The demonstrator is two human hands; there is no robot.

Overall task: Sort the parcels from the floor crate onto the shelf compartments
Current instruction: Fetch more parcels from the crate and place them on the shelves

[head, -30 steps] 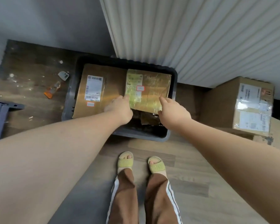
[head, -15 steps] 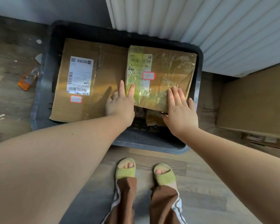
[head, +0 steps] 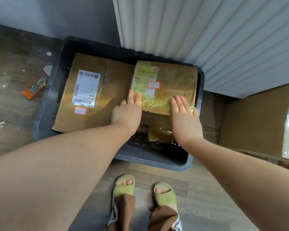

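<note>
A dark grey floor crate (head: pixel 150 160) stands in front of my feet and holds cardboard parcels. A flat brown parcel (head: pixel 110 90) with a white label fills its left half. A smaller tape-wrapped parcel (head: pixel 173 80) with a yellowish label and a red-framed sticker lies at the right, its near edge raised. My left hand (head: pixel 128 112) rests with straight fingers on that parcel's near-left edge. My right hand (head: pixel 183 114) lies flat on its near-right corner. Neither hand wraps around it. Crumpled packaging (head: pixel 158 135) shows underneath.
A white ribbed panel (head: pixel 207 34) rises behind the crate. A large cardboard box (head: pixel 254 120) with taped labels stands on the floor at the right. An orange scrap (head: pixel 32 89) and white debris lie on the wooden floor at the left. My feet wear green slippers (head: pixel 123 185).
Both hands slid a little farther onto the taped parcel's near edge, and its near edge now sits slightly higher. The view pulled back a little from the crate.
</note>
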